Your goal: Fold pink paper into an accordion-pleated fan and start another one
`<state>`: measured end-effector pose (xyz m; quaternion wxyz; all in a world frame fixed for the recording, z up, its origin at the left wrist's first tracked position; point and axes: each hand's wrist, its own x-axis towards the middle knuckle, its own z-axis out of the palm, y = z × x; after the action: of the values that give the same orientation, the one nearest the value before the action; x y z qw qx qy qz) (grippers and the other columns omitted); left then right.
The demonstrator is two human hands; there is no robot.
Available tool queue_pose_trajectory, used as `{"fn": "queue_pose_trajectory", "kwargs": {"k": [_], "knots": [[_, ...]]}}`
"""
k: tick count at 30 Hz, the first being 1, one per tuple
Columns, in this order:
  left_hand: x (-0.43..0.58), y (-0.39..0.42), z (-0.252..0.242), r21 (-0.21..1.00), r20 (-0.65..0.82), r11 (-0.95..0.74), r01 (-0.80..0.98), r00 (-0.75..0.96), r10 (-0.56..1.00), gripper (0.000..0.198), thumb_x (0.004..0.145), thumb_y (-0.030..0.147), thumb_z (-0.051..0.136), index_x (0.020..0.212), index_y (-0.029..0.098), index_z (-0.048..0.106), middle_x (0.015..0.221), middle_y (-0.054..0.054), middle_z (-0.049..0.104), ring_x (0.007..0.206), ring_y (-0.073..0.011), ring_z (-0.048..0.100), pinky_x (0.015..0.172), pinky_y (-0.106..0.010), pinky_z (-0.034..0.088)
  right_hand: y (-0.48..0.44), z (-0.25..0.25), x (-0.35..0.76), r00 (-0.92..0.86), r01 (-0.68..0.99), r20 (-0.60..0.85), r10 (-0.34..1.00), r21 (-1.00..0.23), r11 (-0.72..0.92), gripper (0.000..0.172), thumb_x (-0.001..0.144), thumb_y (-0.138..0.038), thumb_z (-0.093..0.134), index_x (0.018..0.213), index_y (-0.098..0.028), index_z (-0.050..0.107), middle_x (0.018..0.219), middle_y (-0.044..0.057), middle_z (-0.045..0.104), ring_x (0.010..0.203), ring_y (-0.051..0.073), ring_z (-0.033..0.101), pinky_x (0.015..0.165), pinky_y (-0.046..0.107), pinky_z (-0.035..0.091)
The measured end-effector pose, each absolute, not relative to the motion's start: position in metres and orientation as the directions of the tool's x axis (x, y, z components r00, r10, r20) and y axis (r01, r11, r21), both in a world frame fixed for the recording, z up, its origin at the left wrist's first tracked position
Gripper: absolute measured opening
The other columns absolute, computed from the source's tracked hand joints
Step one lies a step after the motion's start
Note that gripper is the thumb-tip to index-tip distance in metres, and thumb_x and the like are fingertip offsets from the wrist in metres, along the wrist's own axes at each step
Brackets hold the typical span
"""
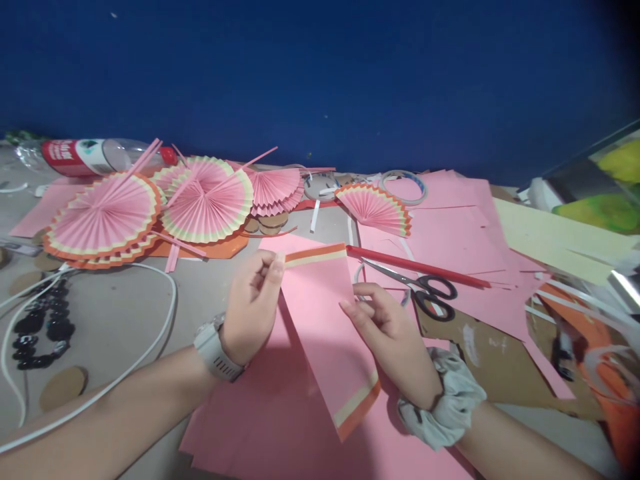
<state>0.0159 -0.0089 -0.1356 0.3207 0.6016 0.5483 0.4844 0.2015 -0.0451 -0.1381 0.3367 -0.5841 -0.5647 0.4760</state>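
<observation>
A pink paper strip [325, 313] with orange and cream bands across both ends is held up in front of me. My left hand [257, 297] pinches its upper left corner between thumb and fingers. At its right edge, my right hand [385, 327] grips the paper with thumb and curled fingers. Beneath it lie larger pink sheets [240, 433]. Black-handled scissors [420, 283] and a red stick [420, 265] rest just beyond my right hand.
Pleated paper rosettes [103, 213] and a plastic bottle [75, 157] are at the back left. A small fan [375, 210], tape roll [404, 187] and pink sheets [455, 233] lie behind. A white cable [173, 313] loops by my left arm, near black beads [43, 327].
</observation>
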Motion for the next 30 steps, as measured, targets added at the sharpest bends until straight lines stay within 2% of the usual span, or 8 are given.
{"fn": "queue_pose_trajectory", "kwargs": {"k": [5, 8, 11, 14, 17, 21, 30], "knots": [[0.014, -0.008, -0.136, 0.897, 0.253, -0.205, 0.391, -0.076, 0.964, 0.018, 0.091, 0.025, 0.045, 0.075, 0.018, 0.051, 0.06, 0.004, 0.043, 0.053, -0.0091, 0.039, 0.049, -0.021, 0.034, -0.044, -0.141, 0.203, -0.118, 0.285, -0.182, 0.976, -0.948, -0.143, 0.019, 0.086, -0.039, 0.051, 0.097, -0.024, 0.047, 0.057, -0.007, 0.026, 0.052, 0.011, 0.029, 0.052, 0.023, 0.029], [0.013, -0.006, -0.134, 0.881, 0.287, -0.219, 0.419, -0.105, 0.952, 0.02, 0.091, 0.024, 0.044, 0.073, 0.018, 0.049, 0.06, 0.004, 0.042, 0.053, -0.0087, 0.039, 0.05, -0.021, 0.034, -0.043, -0.141, 0.205, -0.175, 0.263, -0.172, 0.97, -0.957, -0.122, 0.029, 0.08, -0.038, 0.06, 0.102, -0.024, 0.048, 0.063, -0.007, 0.031, 0.057, 0.011, 0.034, 0.057, 0.024, 0.033], [0.011, -0.003, -0.133, 0.866, 0.327, -0.233, 0.443, -0.146, 0.934, 0.021, 0.091, 0.025, 0.044, 0.072, 0.019, 0.047, 0.06, 0.004, 0.041, 0.055, -0.0092, 0.039, 0.052, -0.022, 0.034, -0.042, -0.139, 0.206, -0.232, 0.351, -0.174, 0.957, -0.933, -0.085, 0.022, 0.079, -0.039, 0.061, 0.08, -0.021, 0.049, 0.069, -0.004, 0.038, 0.062, 0.011, 0.038, 0.059, 0.024, 0.034], [0.011, -0.001, -0.133, 0.853, 0.352, -0.242, 0.463, -0.165, 0.921, 0.022, 0.091, 0.027, 0.044, 0.071, 0.019, 0.046, 0.06, 0.004, 0.042, 0.054, -0.0098, 0.039, 0.053, -0.023, 0.034, -0.041, -0.139, 0.208, -0.239, 0.396, -0.188, 0.953, -0.915, -0.081, 0.029, 0.085, -0.04, 0.053, 0.068, -0.021, 0.039, 0.061, -0.006, 0.03, 0.054, 0.009, 0.03, 0.051, 0.023, 0.028], [0.01, 0.0, -0.132, 0.838, 0.38, -0.263, 0.479, -0.165, 0.91, 0.024, 0.091, 0.03, 0.044, 0.07, 0.019, 0.046, 0.059, 0.004, 0.042, 0.054, -0.0101, 0.039, 0.053, -0.024, 0.034, -0.042, -0.141, 0.209, -0.222, 0.379, -0.215, 0.951, -0.918, -0.119, 0.03, 0.085, -0.041, 0.052, 0.069, -0.021, 0.036, 0.058, -0.007, 0.021, 0.051, 0.009, 0.023, 0.047, 0.023, 0.023], [0.01, 0.0, -0.132, 0.802, 0.445, -0.309, 0.512, -0.167, 0.88, 0.024, 0.091, 0.03, 0.044, 0.07, 0.019, 0.047, 0.06, 0.003, 0.044, 0.056, -0.0104, 0.041, 0.055, -0.024, 0.035, -0.043, -0.144, 0.21, -0.19, 0.348, -0.235, 0.953, -0.924, -0.158, 0.032, 0.084, -0.042, 0.054, 0.069, -0.022, 0.034, 0.057, -0.008, 0.02, 0.05, 0.008, 0.022, 0.045, 0.023, 0.02], [0.01, 0.002, -0.133, 0.881, 0.308, -0.215, 0.422, -0.163, 0.937, 0.023, 0.091, 0.028, 0.045, 0.07, 0.019, 0.047, 0.057, 0.004, 0.039, 0.052, -0.0095, 0.037, 0.05, -0.023, 0.032, -0.04, -0.14, 0.21, -0.181, 0.394, -0.211, 0.961, -0.91, -0.125, 0.033, 0.085, -0.042, 0.053, 0.067, -0.021, 0.035, 0.058, -0.007, 0.023, 0.05, 0.008, 0.023, 0.045, 0.023, 0.02]]}}
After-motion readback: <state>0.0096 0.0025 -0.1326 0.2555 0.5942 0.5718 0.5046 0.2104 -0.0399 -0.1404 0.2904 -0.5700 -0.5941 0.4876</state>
